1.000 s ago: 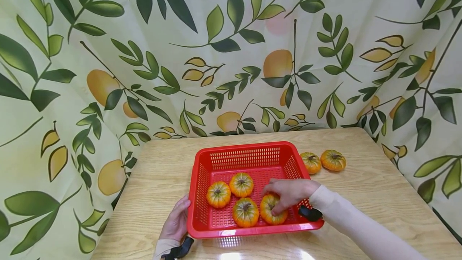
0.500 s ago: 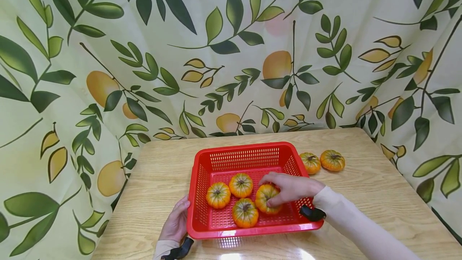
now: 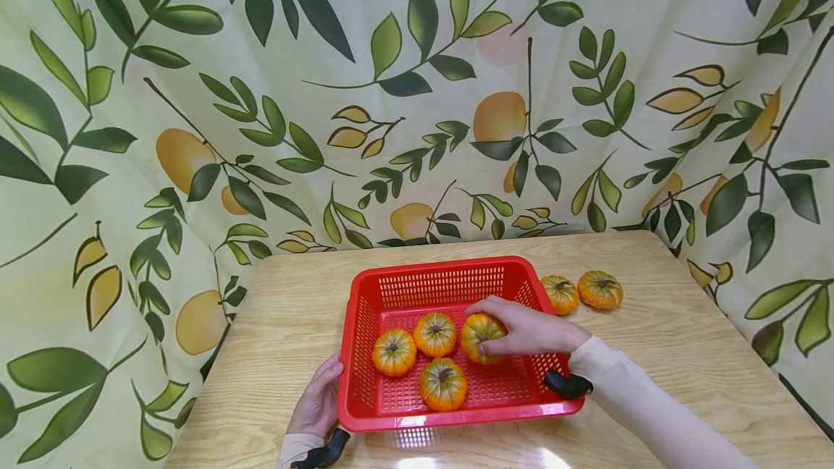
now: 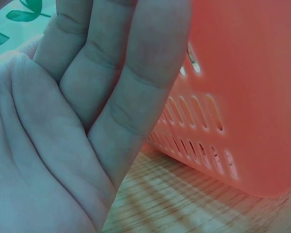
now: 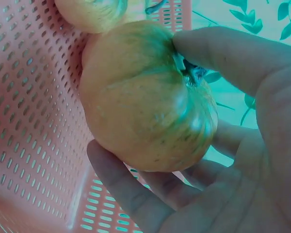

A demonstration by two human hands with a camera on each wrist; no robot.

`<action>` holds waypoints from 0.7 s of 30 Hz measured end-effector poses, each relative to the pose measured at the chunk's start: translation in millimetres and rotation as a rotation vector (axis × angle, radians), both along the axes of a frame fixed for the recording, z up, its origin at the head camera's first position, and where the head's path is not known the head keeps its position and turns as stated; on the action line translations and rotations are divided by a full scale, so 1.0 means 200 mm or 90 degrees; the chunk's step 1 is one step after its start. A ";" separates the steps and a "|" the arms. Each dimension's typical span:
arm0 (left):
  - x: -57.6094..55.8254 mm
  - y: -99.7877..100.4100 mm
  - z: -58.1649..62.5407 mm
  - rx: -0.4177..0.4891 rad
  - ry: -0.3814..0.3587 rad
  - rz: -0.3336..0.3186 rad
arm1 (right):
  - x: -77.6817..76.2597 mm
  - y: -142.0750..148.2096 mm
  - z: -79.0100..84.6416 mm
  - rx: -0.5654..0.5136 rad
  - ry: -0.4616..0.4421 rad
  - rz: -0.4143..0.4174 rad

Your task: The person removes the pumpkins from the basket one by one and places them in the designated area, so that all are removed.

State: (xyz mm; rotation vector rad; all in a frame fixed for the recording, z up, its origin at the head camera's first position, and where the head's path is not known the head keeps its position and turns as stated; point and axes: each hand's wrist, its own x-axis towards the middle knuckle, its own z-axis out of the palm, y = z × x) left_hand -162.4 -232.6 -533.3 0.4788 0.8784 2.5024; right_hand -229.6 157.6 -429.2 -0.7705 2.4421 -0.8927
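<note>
My right hand (image 3: 531, 327) grips a pumpkin (image 3: 478, 334) inside the red basket (image 3: 456, 420); my left hand (image 3: 317, 398), fingers extended, touches the basket's left side. Risk: a slack thumb might let it roll into the neighbouring pumpkin (image 3: 436, 335).

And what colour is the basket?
The basket is red, shown best in the head view.

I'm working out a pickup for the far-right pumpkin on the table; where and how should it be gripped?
I'd come from above and hold the pumpkin around its widest part, across its near and far sides. It looks round and squat, with its stem upward, and the neighbouring pumpkin sits close on its left, probably leaving little room there.
</note>
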 end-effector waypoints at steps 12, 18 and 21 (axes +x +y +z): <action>0.01 0.00 0.01 -0.001 -0.010 0.007 | -0.01 0.03 0.02 -0.033 0.013 -0.030; 0.00 0.00 0.01 -0.011 -0.014 0.009 | -0.02 0.06 0.05 -0.063 0.029 -0.056; 0.00 0.00 0.01 -0.020 -0.020 0.012 | -0.02 0.07 0.06 -0.070 0.033 -0.066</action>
